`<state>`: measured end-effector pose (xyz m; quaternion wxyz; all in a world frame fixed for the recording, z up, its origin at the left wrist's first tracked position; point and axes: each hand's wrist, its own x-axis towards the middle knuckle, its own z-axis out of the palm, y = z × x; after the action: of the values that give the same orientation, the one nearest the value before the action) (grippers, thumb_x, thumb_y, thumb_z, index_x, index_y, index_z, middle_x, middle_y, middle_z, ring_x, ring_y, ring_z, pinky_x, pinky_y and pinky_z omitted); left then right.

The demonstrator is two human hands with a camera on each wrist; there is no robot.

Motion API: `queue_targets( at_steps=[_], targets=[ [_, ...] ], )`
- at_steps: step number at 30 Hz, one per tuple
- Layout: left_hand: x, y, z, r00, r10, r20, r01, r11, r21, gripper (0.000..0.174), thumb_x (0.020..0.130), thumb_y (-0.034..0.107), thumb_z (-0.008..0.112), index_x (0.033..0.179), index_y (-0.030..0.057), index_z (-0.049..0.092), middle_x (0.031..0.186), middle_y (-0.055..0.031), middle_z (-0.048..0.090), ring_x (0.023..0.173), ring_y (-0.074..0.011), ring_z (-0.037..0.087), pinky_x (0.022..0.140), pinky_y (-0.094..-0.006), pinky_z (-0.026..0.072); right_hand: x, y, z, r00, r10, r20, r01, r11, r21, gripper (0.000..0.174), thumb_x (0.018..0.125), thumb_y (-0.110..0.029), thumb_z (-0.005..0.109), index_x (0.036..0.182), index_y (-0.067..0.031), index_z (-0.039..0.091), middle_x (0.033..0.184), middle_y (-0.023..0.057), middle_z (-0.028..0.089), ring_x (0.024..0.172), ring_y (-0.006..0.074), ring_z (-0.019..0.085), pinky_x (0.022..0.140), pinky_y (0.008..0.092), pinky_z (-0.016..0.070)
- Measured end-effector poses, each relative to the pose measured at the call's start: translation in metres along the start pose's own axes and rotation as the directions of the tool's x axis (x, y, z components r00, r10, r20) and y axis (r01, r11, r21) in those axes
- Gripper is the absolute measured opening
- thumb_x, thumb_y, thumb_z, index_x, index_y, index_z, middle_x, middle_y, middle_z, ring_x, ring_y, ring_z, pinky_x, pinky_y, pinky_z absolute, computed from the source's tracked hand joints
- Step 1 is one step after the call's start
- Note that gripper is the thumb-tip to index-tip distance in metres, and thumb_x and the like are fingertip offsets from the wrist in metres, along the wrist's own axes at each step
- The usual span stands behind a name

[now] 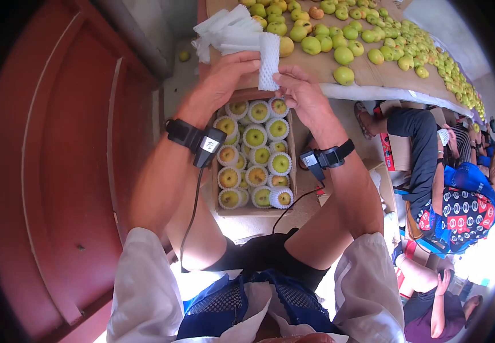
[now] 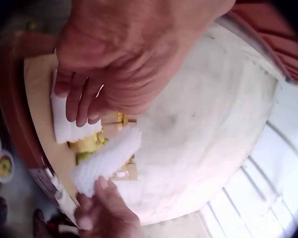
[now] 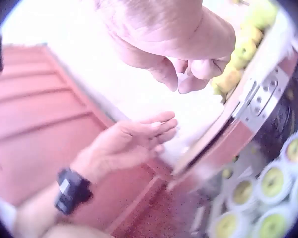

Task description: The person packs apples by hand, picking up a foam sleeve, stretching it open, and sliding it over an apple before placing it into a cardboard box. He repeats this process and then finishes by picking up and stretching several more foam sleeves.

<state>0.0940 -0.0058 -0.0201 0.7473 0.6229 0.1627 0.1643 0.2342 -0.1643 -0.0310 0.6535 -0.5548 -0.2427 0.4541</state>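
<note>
A white foam net sleeve (image 1: 269, 62) stands upright, flattened, in front of me. My right hand (image 1: 307, 96) pinches it near its lower end between thumb and fingers; in the left wrist view that grip on the sleeve (image 2: 107, 161) shows plainly. My left hand (image 1: 223, 77) is at the sleeve's other side, fingers extended. From the left wrist, this hand (image 2: 119, 74) appears apart from the sleeve with nothing in its fingers. Beyond it lies a pile of similar foam sleeves (image 1: 230, 33) on the table's corner. Below both hands, a cardboard box (image 1: 293, 166) holds rows of apples in foam sleeves.
Many loose green-yellow apples (image 1: 343, 55) cover the cardboard-topped table (image 1: 316, 67). A red door (image 1: 47, 171) stands along the left. To the right, a seated person in dark trousers (image 1: 416, 134) and others sit among boxes. One apple (image 1: 184, 56) lies on the floor.
</note>
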Motion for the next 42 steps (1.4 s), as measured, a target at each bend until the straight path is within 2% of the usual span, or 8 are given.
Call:
queue_targets(
  at_steps=[5,17,26,29,35,38,41,42],
  targets=[
    [0.009,-0.003,0.006,0.999,0.007,0.048,0.004,0.976,-0.219,0.035,0.103,0.015,0.057,0.134,-0.0021,0.058,0.127,-0.0089,0.064,0.116,-0.0187,0.062,0.107,-0.0374,0.0478,-0.004,-0.007,0.001,0.999,0.014,0.045,-0.013,1.000,-0.010,0.024,0.093,-0.019,0.071,0.112,-0.0082,0.063,0.090,-0.0008,0.062,0.075,0.0087,0.059,0.056,0.0228,0.0356],
    [0.012,-0.009,0.034,0.975,0.146,-0.166,-0.117,0.977,0.176,0.029,0.090,0.003,0.068,0.117,-0.0050,0.066,0.108,-0.0097,0.072,0.094,-0.0159,0.068,0.082,-0.0301,0.0551,-0.009,-0.011,0.004,0.941,-0.318,-0.116,0.207,0.812,-0.546,0.041,0.093,-0.033,0.072,0.116,0.0003,0.067,0.102,0.0114,0.072,0.094,0.0196,0.067,0.086,0.0345,0.0523],
    [0.009,-0.009,0.037,0.978,0.084,-0.192,-0.044,0.978,0.206,0.025,0.094,0.008,0.068,0.118,0.0000,0.067,0.109,-0.0041,0.070,0.095,-0.0115,0.066,0.082,-0.0271,0.0536,-0.026,-0.034,0.010,0.971,-0.153,-0.186,0.085,0.940,-0.331,0.032,0.093,-0.024,0.069,0.113,0.0011,0.069,0.104,0.0097,0.072,0.093,0.0180,0.066,0.084,0.0324,0.0522],
    [0.011,-0.009,0.036,0.983,0.101,-0.155,-0.054,0.957,0.284,0.026,0.094,0.008,0.068,0.119,0.0002,0.067,0.109,-0.0040,0.070,0.094,-0.0108,0.066,0.081,-0.0265,0.0534,-0.015,-0.016,0.006,0.932,-0.357,-0.062,0.281,0.821,-0.498,0.030,0.094,-0.021,0.068,0.114,0.0018,0.069,0.103,0.0093,0.072,0.095,0.0174,0.066,0.085,0.0326,0.0523],
    [0.010,-0.012,0.034,0.985,0.096,-0.146,-0.061,0.973,0.223,0.026,0.094,0.011,0.070,0.118,0.0011,0.067,0.107,-0.0038,0.071,0.093,-0.0106,0.066,0.081,-0.0264,0.0536,-0.007,-0.014,-0.015,0.972,-0.226,-0.072,0.187,0.918,-0.349,0.035,0.095,-0.016,0.067,0.124,0.0038,0.066,0.108,0.0091,0.073,0.099,0.0164,0.066,0.091,0.0297,0.0510],
    [0.004,-0.004,0.036,0.980,0.047,-0.194,-0.019,0.990,0.143,0.026,0.096,0.013,0.068,0.119,0.0016,0.067,0.106,-0.0033,0.071,0.093,-0.0110,0.067,0.081,-0.0266,0.0544,-0.020,-0.025,-0.012,0.978,-0.198,-0.071,0.174,0.950,-0.260,0.033,0.095,-0.017,0.069,0.126,-0.0053,0.070,0.102,-0.0026,0.070,0.080,0.0018,0.054,0.064,0.0198,0.0369],
    [-0.001,0.003,0.035,0.988,-0.092,-0.125,0.109,0.985,0.136,0.029,0.098,0.014,0.067,0.123,0.0011,0.066,0.108,-0.0043,0.071,0.097,-0.0126,0.068,0.085,-0.0283,0.0555,-0.024,-0.030,-0.013,0.977,-0.213,0.004,0.210,0.957,-0.199,0.035,0.094,-0.018,0.070,0.128,-0.0067,0.069,0.104,-0.0043,0.069,0.078,-0.0014,0.049,0.060,0.0179,0.0295],
    [0.000,0.001,0.033,0.993,-0.083,-0.084,0.089,0.993,0.074,0.030,0.098,0.014,0.067,0.125,0.0009,0.065,0.110,-0.0049,0.071,0.098,-0.0133,0.068,0.087,-0.0290,0.0555,-0.024,-0.033,-0.013,0.979,-0.204,0.006,0.200,0.956,-0.212,0.036,0.095,-0.016,0.069,0.129,-0.0042,0.067,0.108,-0.0012,0.070,0.087,0.0038,0.053,0.071,0.0216,0.0356]
  ],
)
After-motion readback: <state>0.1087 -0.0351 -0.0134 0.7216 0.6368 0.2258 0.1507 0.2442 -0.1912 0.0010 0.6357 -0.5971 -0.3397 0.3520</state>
